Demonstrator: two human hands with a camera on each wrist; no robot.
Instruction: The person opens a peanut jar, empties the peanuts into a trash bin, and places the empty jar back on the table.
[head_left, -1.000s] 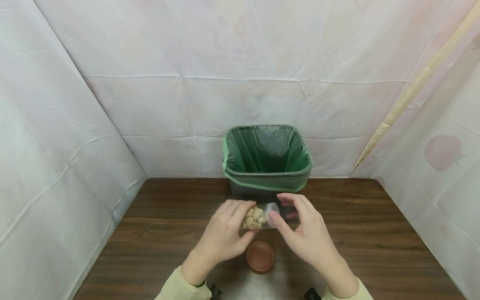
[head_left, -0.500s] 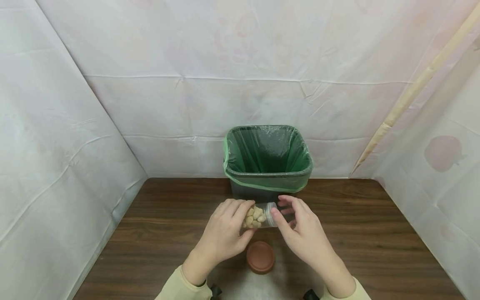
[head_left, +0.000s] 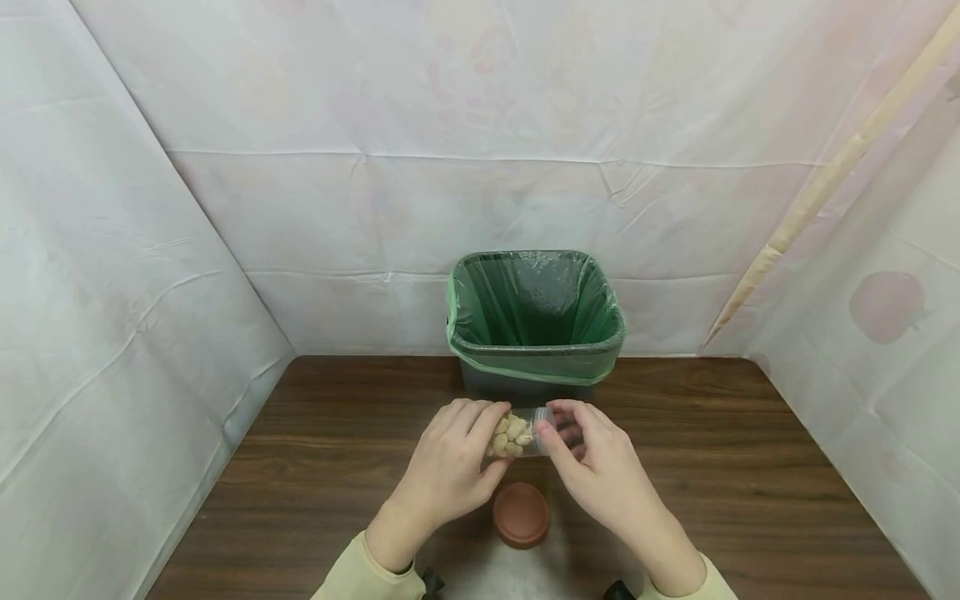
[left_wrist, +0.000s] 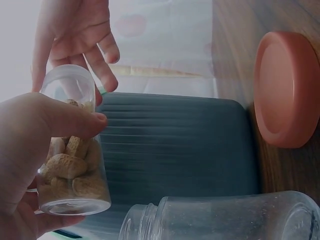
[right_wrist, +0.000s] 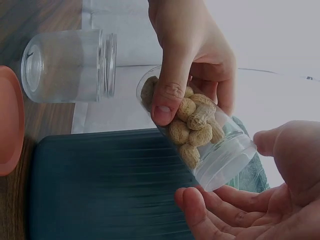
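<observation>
My left hand grips a small clear jar of unshelled peanuts, tilted on its side. In the right wrist view, its translucent lid points at my right hand. That hand's thumb touches the lid's edge while its fingers, loosely extended, lie on the lid's other side. A reddish-brown round lid rests on the table beneath the hands. Close by stands a larger clear jar with a threaded, uncovered neck; it is barely discernible in the head view.
A dark bin with a green liner bag stands just beyond the hands at the table's back. White printed cloth encloses the dark wooden table at the back and sides.
My right hand has shifted slightly left, and its fingers have come in closer around the small jar's lid. The left hand and small jar have hardly moved.
</observation>
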